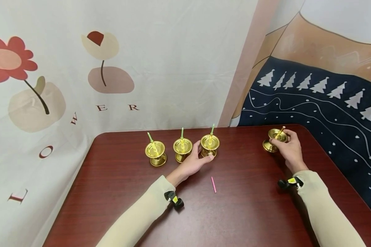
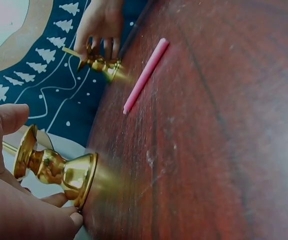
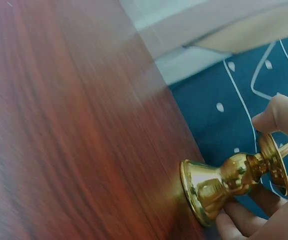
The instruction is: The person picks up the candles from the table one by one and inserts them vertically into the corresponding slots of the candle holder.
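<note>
Three brass candle holders stand in a row at the table's back: a left one [image 1: 156, 153], a middle one [image 1: 182, 150] and a right one [image 1: 209, 144]. Each carries a thin green candle. My left hand [image 1: 191, 163] is curled round the right one of the row, with fingers at its base in the left wrist view and the thumb on the near side. At the table's far right corner, my right hand [image 1: 289, 151] holds a fourth brass candle holder [image 3: 224, 185] by its dish and stem. A thin gold-coloured candle [image 1: 282, 130] leans in that holder.
A pink candle [image 1: 213, 184] lies loose on the dark red wooden table [image 1: 235, 219], between the two arms. Behind the table hangs a white cloth [image 1: 173, 68] with flowers and letters. To the right hangs a dark blue cloth [image 1: 327, 113] with white trees.
</note>
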`<state>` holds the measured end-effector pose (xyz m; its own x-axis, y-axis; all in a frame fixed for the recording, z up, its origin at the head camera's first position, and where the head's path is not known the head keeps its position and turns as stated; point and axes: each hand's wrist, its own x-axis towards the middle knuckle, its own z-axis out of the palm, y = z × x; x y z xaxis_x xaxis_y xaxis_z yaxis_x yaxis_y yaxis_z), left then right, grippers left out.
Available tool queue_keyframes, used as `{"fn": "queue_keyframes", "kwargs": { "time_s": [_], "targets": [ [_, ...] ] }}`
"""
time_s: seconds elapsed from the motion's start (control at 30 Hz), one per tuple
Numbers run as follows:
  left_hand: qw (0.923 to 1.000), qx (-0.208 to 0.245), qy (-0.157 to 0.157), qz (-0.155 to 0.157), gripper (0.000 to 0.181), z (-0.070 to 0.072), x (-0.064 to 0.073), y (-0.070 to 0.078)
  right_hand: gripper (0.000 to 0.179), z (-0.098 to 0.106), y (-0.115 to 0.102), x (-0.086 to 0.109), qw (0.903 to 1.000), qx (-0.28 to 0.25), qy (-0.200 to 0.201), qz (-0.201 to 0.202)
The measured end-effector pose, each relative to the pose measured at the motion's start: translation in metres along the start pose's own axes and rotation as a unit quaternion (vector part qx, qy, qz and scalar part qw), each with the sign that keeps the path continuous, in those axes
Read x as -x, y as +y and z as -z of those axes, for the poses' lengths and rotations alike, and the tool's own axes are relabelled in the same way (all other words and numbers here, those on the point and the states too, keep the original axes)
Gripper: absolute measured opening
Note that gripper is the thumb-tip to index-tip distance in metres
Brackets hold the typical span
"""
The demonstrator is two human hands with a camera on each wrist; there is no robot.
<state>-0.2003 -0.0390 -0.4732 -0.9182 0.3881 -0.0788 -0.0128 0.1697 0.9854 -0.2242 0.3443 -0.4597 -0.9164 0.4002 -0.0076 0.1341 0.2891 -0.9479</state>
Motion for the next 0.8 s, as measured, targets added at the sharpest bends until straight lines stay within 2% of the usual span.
{"fn": "queue_keyframes", "kwargs": {
  "time_s": [0.13,0.3,0.43,0.67,0.8],
  "targets": [
    [0.9999,-0.010,-0.005,0.012,0.090,0.001,0.009,0.002,0.073,-0.008,-0.002,0.011,0.9990,0.012,-0.034,0.027],
    [0.9995,-0.020,-0.015,0.019,0.084,0.001,0.017,0.003,0.072,-0.017,-0.005,0.024,0.9955,-0.002,-0.080,0.050],
    [0.9990,-0.033,-0.027,0.010,0.077,0.001,0.021,0.003,0.073,-0.025,-0.007,0.032,0.9915,-0.010,-0.114,0.061],
    [0.9979,-0.049,-0.041,-0.005,0.069,-0.004,0.022,0.006,0.076,-0.037,-0.012,0.045,0.9814,0.021,-0.176,0.074],
    [0.9949,-0.082,-0.056,-0.018,0.069,-0.006,0.019,0.002,0.074,-0.044,-0.015,0.051,0.9758,0.021,-0.204,0.076]
  ]
}}
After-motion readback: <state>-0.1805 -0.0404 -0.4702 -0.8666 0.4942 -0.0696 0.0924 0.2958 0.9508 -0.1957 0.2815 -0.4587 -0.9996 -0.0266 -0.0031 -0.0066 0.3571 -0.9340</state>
